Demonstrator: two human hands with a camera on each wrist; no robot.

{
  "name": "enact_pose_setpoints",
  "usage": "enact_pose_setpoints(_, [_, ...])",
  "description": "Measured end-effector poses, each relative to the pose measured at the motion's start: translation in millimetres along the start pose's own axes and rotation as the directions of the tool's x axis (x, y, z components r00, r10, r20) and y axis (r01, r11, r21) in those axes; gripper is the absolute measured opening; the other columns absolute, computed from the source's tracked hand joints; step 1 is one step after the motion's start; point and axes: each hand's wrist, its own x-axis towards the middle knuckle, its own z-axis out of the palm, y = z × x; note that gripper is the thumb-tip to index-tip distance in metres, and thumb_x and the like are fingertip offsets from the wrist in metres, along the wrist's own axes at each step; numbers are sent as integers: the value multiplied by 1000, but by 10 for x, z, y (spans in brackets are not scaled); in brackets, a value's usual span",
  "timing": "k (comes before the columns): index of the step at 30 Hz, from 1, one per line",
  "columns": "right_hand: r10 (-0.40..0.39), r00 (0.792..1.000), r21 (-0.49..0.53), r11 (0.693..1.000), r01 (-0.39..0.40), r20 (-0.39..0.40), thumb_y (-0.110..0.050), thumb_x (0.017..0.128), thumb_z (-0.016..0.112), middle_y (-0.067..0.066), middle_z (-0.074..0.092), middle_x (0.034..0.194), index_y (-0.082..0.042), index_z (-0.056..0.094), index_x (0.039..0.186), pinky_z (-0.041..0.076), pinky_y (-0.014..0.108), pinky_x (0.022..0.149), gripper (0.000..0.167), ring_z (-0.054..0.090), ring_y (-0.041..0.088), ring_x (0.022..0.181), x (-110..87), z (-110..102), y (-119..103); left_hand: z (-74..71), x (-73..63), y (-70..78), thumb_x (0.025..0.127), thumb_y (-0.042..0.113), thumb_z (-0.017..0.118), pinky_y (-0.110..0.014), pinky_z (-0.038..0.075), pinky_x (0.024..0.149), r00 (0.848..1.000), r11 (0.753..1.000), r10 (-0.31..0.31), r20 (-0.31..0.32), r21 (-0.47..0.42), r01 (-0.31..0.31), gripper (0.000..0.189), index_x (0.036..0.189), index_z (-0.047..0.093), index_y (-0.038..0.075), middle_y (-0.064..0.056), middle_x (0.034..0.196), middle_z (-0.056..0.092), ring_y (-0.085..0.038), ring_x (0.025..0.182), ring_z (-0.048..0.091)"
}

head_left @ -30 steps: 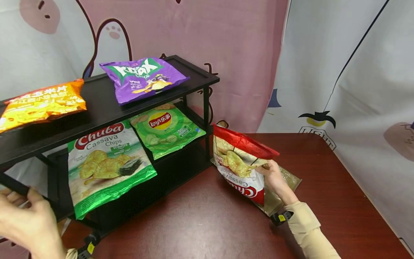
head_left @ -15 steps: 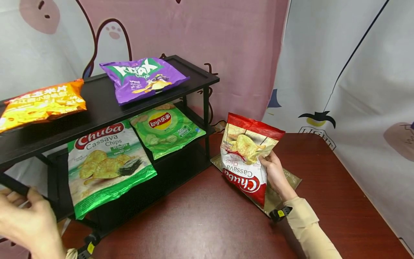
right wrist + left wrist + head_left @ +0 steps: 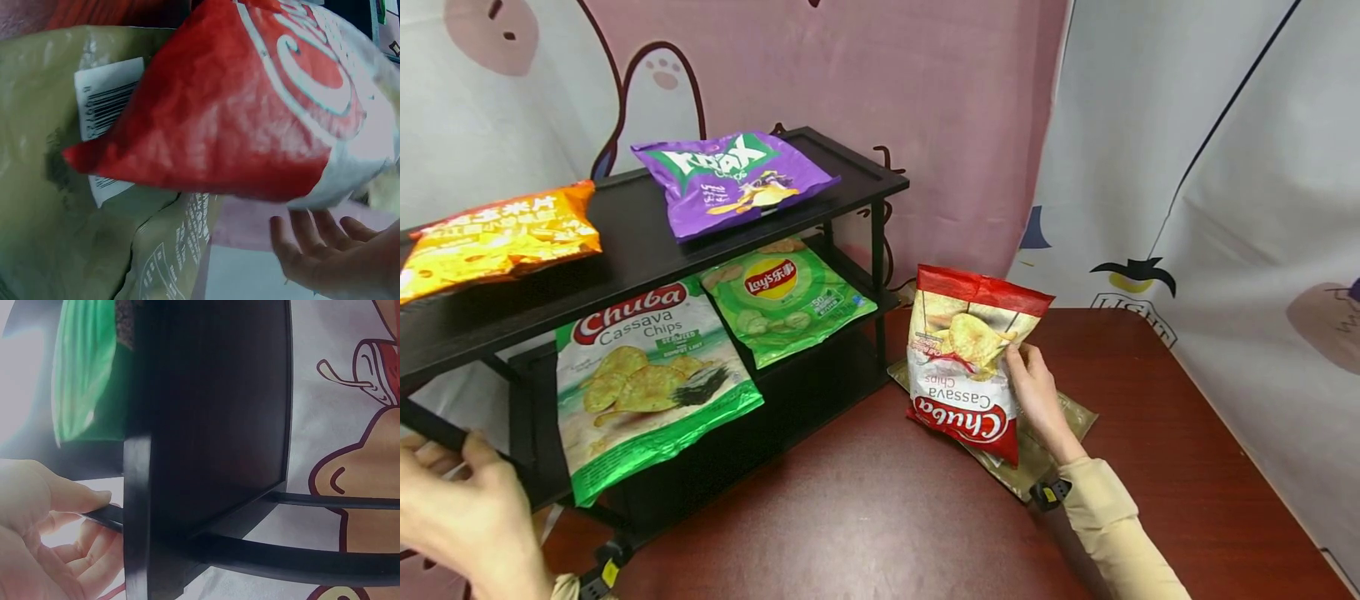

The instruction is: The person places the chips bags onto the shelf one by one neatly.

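At the right of the head view, my right hand (image 3: 1036, 392) holds a red and white bag of cassava chips (image 3: 962, 375) by its side edge. The bag stands upside down over a flat, olive-brown plastic package (image 3: 1075, 417), whose barcode label (image 3: 103, 94) shows in the right wrist view. On the far left, my left hand (image 3: 467, 508) grips a black bar of the shelf rack (image 3: 433, 429); the left wrist view shows the thumb (image 3: 94, 499) on top of that bar and the fingers curled below.
The rack's top (image 3: 632, 217) bears an orange snack bag (image 3: 505, 237) and a purple chip bag (image 3: 733, 183). On the level below lie a green and white cassava chip bag (image 3: 655, 383) and a green Lay's bag (image 3: 786, 304). A brown table (image 3: 850, 517) runs in front.
My right hand has turned the red and white chip bag from a backward slant to face me, then lowered it slightly toward the brown package. My left hand has stayed on the bar.
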Motion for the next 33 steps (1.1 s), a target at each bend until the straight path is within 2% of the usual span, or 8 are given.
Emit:
enact_pose_setpoints(5, [-57, 991, -92, 993, 68, 120, -49, 95, 44, 27, 44, 136, 4, 29, 139, 38, 48, 99, 71, 48, 39, 123, -38, 19, 45, -1, 3, 5, 90, 24, 53, -3, 28, 80, 1000, 1000, 1, 4, 1, -1, 29, 118, 61, 26, 41, 79, 31, 29, 71, 29])
enact_pose_setpoints(11, [-168, 942, -175, 958, 225, 291, -44, 88, 59, 31, 45, 133, 4, 31, 138, 39, 56, 98, 75, 48, 44, 122, -90, 35, 37, -13, -6, 27, 90, 25, 53, -5, 31, 84, 1000, 1000, -4, 8, -4, 4, 29, 118, 60, 28, 40, 80, 31, 28, 72, 29])
enact_pose_setpoints(14, [-143, 960, -187, 964, 190, 240, -44, 89, 58, 28, 54, 125, 4, 42, 131, 43, 50, 94, 66, 54, 39, 114, -73, 53, 12, -16, 0, 30, 90, 25, 53, -5, 30, 83, 1000, 1000, -2, 10, -8, 2, 29, 118, 59, 30, 40, 80, 31, 28, 73, 30])
enact_pose_setpoints(17, [-104, 983, -190, 973, 132, 151, -42, 91, 55, 23, 61, 108, 5, 51, 119, 46, 37, 81, 55, 58, 29, 95, -37, 77, 15, -17, -6, 23, 90, 26, 54, -10, 34, 88, 1000, 1000, -9, 8, -6, 9, 28, 116, 59, 30, 40, 79, 31, 28, 73, 29])
enact_pose_setpoints(20, [-85, 992, -176, 979, 101, 96, -40, 92, 55, 17, 62, 90, 4, 55, 106, 45, 28, 65, 46, 56, 18, 75, -2, 103, 42, -15, -8, 23, 89, 26, 54, -13, 35, 91, 1000, 1000, -18, 4, -6, 18, 26, 115, 59, 30, 40, 78, 31, 28, 73, 29])
enact_pose_setpoints(24, [-50, 999, -165, 985, 52, 17, -38, 94, 54, 13, 60, 74, 2, 57, 89, 43, 26, 53, 40, 52, 10, 59, 64, 127, 89, -9, -12, 31, 90, 24, 53, -7, 31, 86, 1000, 1000, -6, -4, 11, 6, 28, 118, 61, 22, 39, 80, 30, 28, 73, 28])
enact_pose_setpoints(29, [46, 998, -254, 966, -52, -32, -39, 95, 49, 12, 64, 71, -2, 58, 75, 41, 27, 57, 43, 57, 16, 63, 146, 116, 191, -11, -21, 27, 91, 22, 52, -5, 30, 84, 1000, 1000, 4, 0, 23, -4, 31, 120, 61, 18, 38, 81, 29, 28, 74, 27])
enact_pose_setpoints(33, [106, 994, -322, 942, -96, 14, -41, 96, 44, 19, 68, 88, 0, 63, 85, 44, 33, 68, 46, 62, 29, 83, 148, 69, 229, -13, -13, 18, 91, 23, 52, -5, 30, 84, 1000, 999, 19, 4, 27, -19, 31, 120, 61, 19, 39, 82, 28, 28, 74, 27])
